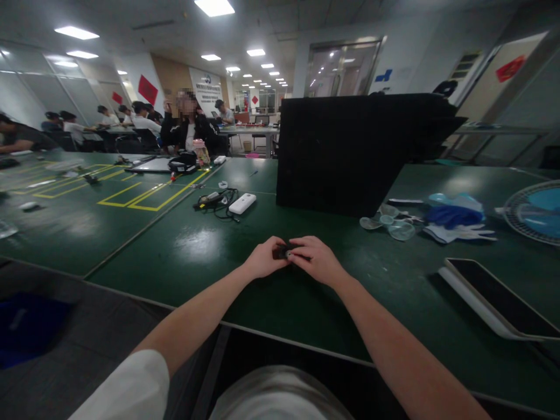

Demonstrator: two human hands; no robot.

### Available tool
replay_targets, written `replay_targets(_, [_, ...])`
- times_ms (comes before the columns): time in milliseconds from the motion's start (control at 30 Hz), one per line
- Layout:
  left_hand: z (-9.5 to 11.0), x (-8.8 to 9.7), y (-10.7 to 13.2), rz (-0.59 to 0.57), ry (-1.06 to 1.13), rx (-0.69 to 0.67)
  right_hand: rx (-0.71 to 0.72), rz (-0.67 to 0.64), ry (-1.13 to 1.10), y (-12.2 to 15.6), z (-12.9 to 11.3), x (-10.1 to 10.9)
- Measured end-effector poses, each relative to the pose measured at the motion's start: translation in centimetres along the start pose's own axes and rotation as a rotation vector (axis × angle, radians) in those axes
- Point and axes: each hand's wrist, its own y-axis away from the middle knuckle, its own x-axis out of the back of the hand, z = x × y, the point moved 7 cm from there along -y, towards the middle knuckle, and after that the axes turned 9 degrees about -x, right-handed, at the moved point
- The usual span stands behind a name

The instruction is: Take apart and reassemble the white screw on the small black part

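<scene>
Both my hands meet over the green table (188, 251), a little in front of me. My left hand (263, 259) and my right hand (315, 259) are closed together on a small dark object (282, 252) held between the fingertips. Most of that object is hidden by my fingers, so I cannot make out what it is. Both forearms rest low over the table's near edge.
A large black box (350, 151) stands behind my hands. A white power bank (242, 203) with cables lies to the left. Clear plastic cups (389, 224), blue and white gloves (455, 221) and a fan (536, 213) lie right. A flat tablet (499, 297) lies near right. Several people sit far left.
</scene>
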Motion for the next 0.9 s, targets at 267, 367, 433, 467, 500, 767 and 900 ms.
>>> replay_targets(267, [-1.1, 1.0, 0.0, 0.069, -0.031, 0.057, -0.586, -0.288, 0.174, 1.1, 6.8, 3.7])
replay_targets(367, [-1.5, 1.0, -0.1, 0.080, -0.087, 0.078, -0.535, -0.442, 0.170, 1.7, 6.9, 3.1])
replay_targets(433, [-1.4, 1.0, -0.1, 0.075, -0.103, 0.074, -0.463, -0.502, 0.162, 2.0, 6.5, 2.6])
replay_targets(467, [-1.4, 1.0, -0.1, 0.072, -0.106, 0.073, -0.453, -0.536, 0.165, 2.2, 6.4, 2.3])
replay_targets(500, [-1.3, 1.0, -0.1, 0.069, -0.105, 0.073, -0.465, -0.570, 0.177, 2.4, 6.5, 1.9])
replay_targets(767, [-0.8, 0.9, 0.0, 0.050, -0.031, 0.083, -0.418, -0.379, 0.242, 1.2, 6.1, 1.4])
replay_targets(900, [-0.9, 0.3, -0.2, 0.046, 0.035, 0.072, -0.363, -0.070, 0.007, 0.3, 5.1, 2.0])
